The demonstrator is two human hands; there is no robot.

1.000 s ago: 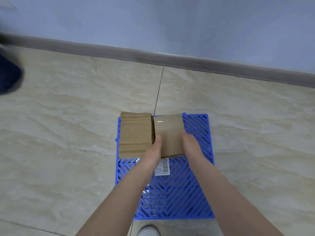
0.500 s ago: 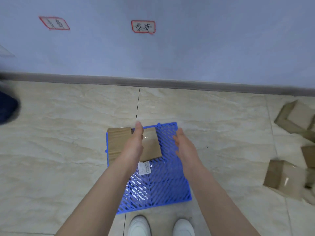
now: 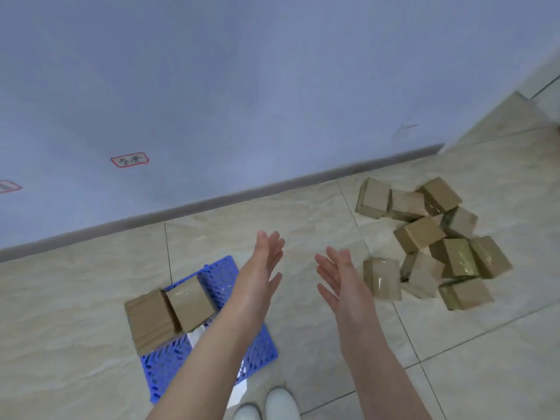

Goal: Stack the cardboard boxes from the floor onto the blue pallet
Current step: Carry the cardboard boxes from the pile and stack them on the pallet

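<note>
Both hands are up in the air over the floor [image 3: 75,298] and hold nothing. The left hand [image 3: 266,262] has its fingers straight and close together, with the thumb out to the side. The right hand [image 3: 339,277] is spread flat too, palm turned toward the left one, and the two hands are apart. The blue pallet [image 3: 163,368] lies on the floor under the left arm. Two cardboard boxes sit on its far left part, side by side and touching: the left box [image 3: 150,321] hangs a bit over the edge, the right box [image 3: 189,303] is next to it. Off to the right, a pile of boxes [image 3: 430,237] lies jumbled on the floor, and the nearest box [image 3: 382,277] is just beside the right hand. White shoes [image 3: 280,404] show at the bottom. A red-edged label [image 3: 129,160] is on the wall [image 3: 242,86].
</note>
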